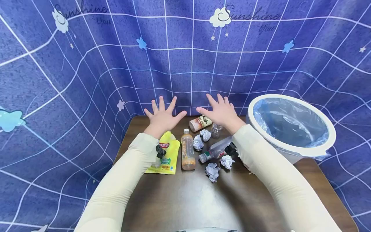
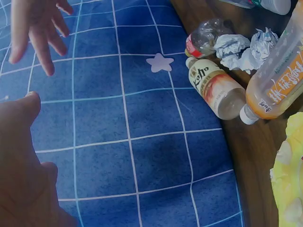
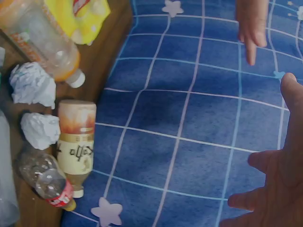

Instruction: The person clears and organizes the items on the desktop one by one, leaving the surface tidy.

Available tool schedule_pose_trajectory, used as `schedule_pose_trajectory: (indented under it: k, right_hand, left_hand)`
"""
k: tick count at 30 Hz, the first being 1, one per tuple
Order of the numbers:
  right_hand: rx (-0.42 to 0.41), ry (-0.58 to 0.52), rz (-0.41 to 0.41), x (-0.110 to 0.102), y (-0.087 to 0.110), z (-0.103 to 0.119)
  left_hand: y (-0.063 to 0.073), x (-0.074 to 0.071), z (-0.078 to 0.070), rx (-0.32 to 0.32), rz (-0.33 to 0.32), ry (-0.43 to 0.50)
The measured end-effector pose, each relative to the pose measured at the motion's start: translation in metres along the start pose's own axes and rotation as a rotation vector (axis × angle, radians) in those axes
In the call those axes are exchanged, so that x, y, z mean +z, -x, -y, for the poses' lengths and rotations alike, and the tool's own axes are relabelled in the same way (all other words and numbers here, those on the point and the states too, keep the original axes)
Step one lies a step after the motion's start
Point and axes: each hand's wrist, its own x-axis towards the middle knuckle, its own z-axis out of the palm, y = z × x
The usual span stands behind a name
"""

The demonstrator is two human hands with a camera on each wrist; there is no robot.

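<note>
Both hands are raised above the far part of the table with spread fingers, holding nothing. In the head view my left hand (image 1: 163, 117) hovers beyond a yellow chip bag (image 1: 169, 154). Beside the bag lies an orange-labelled plastic bottle (image 1: 187, 151) with a white cap. My right hand (image 1: 224, 112) is above the far edge, near a cream-and-brown labelled bottle (image 1: 200, 123) and a small crushed clear bottle (image 1: 215, 130). Partly under the right forearm is a larger clear bottle (image 1: 215, 149). Several crumpled paper balls (image 1: 212, 172) lie among the bottles.
At the right stands a white-rimmed bin (image 1: 331, 135) lined with a clear bluish bag. A blue gridded curtain (image 1: 185, 58) hangs behind and around the brown wooden table (image 1: 185, 199). Both forearms reach across the table, partly covering the items.
</note>
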Motion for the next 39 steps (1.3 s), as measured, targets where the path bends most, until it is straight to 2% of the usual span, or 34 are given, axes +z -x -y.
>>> schedule_pose_trajectory:
  k: [5,9,18,23,29,39]
  right_hand:
    - [-0.028,-0.102,0.048,-0.024,0.006,0.003]
    - [-0.061,-0.134,0.072,-0.049,0.011,0.004]
    - [-0.098,-0.154,0.044,-0.1,0.024,-0.016]
    - [-0.064,-0.12,0.043,-0.124,0.035,-0.034]
    - [0.029,-0.104,0.053,-0.148,0.048,-0.061]
    - [0.094,-0.047,-0.039,-0.18,0.082,-0.137]
  left_hand:
    - [0.001,0.002,0.003,-0.005,0.006,0.013]
    - [0.002,0.005,0.007,-0.009,0.015,0.026]
    - [0.001,0.016,0.018,-0.008,0.035,0.023]
    - [0.002,0.026,0.022,-0.005,0.046,0.051]
    - [0.008,0.038,0.029,-0.02,0.065,0.086]
    - [0.008,0.067,0.039,-0.009,0.04,0.127]
